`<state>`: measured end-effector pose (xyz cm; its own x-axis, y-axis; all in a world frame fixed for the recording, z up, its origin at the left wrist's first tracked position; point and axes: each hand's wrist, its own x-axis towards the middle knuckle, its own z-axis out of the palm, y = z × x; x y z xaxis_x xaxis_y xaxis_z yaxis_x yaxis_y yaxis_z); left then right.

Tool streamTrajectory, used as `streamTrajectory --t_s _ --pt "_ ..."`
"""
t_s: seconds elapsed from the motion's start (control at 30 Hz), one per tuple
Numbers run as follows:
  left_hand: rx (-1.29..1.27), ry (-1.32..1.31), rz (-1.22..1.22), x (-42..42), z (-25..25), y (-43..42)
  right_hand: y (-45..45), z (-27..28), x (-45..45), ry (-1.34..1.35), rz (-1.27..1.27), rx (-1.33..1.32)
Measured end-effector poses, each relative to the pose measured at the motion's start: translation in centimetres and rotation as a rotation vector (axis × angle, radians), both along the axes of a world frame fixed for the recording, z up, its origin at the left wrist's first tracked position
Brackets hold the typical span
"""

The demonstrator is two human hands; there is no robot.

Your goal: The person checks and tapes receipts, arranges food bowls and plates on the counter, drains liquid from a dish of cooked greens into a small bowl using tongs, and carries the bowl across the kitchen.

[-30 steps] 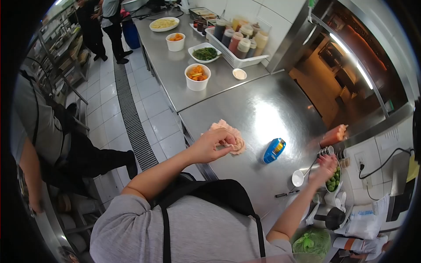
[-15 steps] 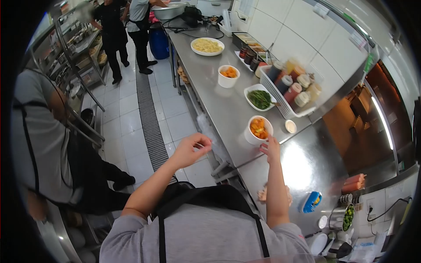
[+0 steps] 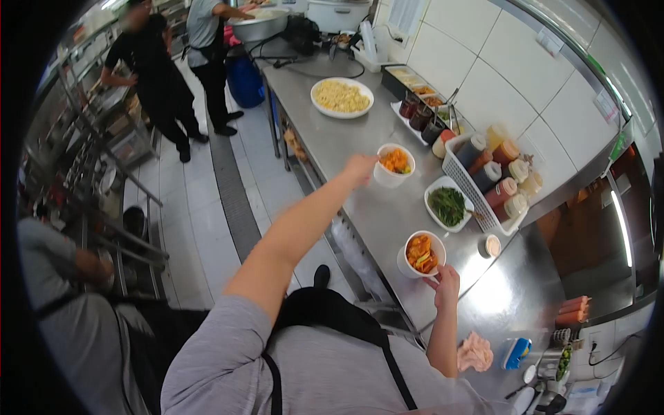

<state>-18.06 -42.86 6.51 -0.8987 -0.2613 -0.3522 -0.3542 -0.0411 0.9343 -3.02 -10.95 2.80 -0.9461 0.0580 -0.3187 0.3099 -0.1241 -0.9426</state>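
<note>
From here I make out my left hand (image 3: 359,170) at the side of the far cup (image 3: 393,181); blur keeps me from telling whether its fingers grip. My right hand (image 3: 447,282) has its fingers bent against the near cup (image 3: 407,265), which hides some tips, so I cannot tell their hold. Both cups stand on the desk (image 3: 373,205), greens (image 3: 448,206) beside them. A pink cloth (image 3: 474,351) lies past my right forearm. Lower left, the dark edge cuts off a person (image 3: 86,339).

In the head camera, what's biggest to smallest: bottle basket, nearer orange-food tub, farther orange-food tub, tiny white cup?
Bottle basket
Nearer tub, farther tub: nearly alike; nearness makes it unsure
Tiny white cup
</note>
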Motion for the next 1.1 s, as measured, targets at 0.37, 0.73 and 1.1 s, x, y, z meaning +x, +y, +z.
streamTrajectory --t_s 0.37,0.73,1.1 --pt "0.047 -0.183 -0.425 -9.5 -3.4 -6.1 -9.0 -0.8 -10.4 -0.052 -0.075 -0.073" --pt "0.463 -0.264 -0.4 -7.1 -3.2 -23.4 -19.5 -0.6 -27.5 0.008 -0.191 -0.066" --pt "0.803 0.164 -0.368 -16.2 4.5 -28.5 -23.2 8.2 -58.2 0.313 -0.049 1.382"
